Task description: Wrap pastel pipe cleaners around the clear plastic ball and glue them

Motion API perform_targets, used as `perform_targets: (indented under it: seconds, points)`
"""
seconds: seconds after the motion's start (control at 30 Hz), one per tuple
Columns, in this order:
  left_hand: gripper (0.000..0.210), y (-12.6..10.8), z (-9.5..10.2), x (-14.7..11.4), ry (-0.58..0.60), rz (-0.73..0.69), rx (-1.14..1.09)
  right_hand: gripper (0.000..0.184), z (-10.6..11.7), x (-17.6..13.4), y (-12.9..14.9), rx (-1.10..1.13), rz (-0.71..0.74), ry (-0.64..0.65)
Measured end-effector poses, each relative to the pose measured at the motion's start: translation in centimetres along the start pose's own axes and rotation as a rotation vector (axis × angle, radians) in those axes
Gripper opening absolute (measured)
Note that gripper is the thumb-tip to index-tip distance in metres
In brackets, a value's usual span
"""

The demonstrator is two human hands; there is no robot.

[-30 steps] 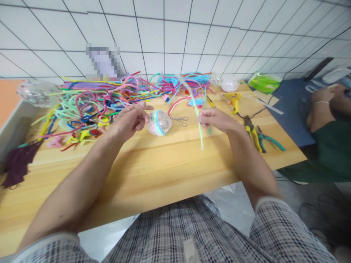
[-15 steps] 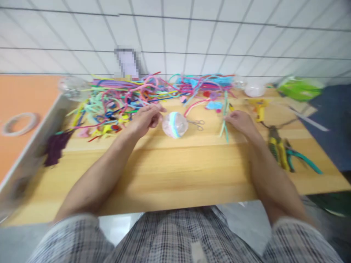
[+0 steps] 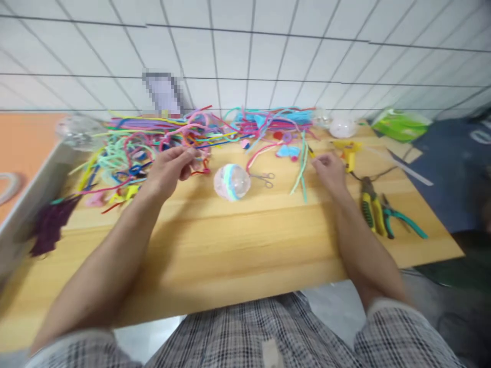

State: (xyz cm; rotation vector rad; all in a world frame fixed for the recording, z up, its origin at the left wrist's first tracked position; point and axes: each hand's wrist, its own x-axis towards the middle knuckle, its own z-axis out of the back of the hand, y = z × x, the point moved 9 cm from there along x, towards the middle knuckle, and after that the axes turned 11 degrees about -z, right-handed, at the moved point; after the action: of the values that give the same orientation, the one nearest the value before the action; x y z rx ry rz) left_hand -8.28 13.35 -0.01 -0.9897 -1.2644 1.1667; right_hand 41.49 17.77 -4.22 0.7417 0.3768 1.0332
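A clear plastic ball [image 3: 241, 183] with a pale striped band of rainbow colours sits on the wooden table [image 3: 230, 240]. Left of it, my left hand [image 3: 171, 168] hovers by the pipe cleaner pile, fingers curled and thumb against the index; whatever is in the pinch is too blurred to make out. My right hand [image 3: 330, 171] is closed beside the light green pipe cleaners [image 3: 301, 171], its fingertips just right of them, near a small yellow-and-black tool [image 3: 311, 152]. Scissors [image 3: 266, 179] lie between the ball and those pipe cleaners.
Heaped pipe cleaners [image 3: 118, 153] in many colours line the table's back. To the right are a yellow glue gun [image 3: 349, 153], wire strippers [image 3: 372, 207] and teal-handled pliers [image 3: 406, 222]. A white balloon-like ball [image 3: 342, 126] and a green packet [image 3: 401, 125] stand behind; purple fabric [image 3: 51, 225] lies left.
My left hand has moved left, away from the ball. My right hand now sits slightly apart from the green pipe cleaners. The whole view has shifted a little; the ball stays put.
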Motion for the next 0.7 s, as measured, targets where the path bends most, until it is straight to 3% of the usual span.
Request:
perform_targets:
  seconds: [0.1, 0.33, 0.53, 0.7]
  points:
    - [0.025, 0.8, 0.4, -0.7, 0.032, 0.048, 0.019, 0.018, -0.4, 0.5, -0.4, -0.011, -0.023, -0.004]
    - [0.023, 0.7, 1.9, -3.4, -0.072, 0.07, 0.071, 0.027, -1.8, 1.3, 0.3, -0.23, -0.083, 0.059]
    - [0.025, 0.6, 1.3, -3.8, -0.025, 0.06, 0.059, 0.026, -2.9, 2.1, 0.5, -0.357, -0.143, 0.097]
    - [0.017, -1.4, 0.8, -4.6, -0.056, 0.031, 0.03, 0.014, -2.6, 2.4, 0.8, -0.343, -0.177, 0.109]
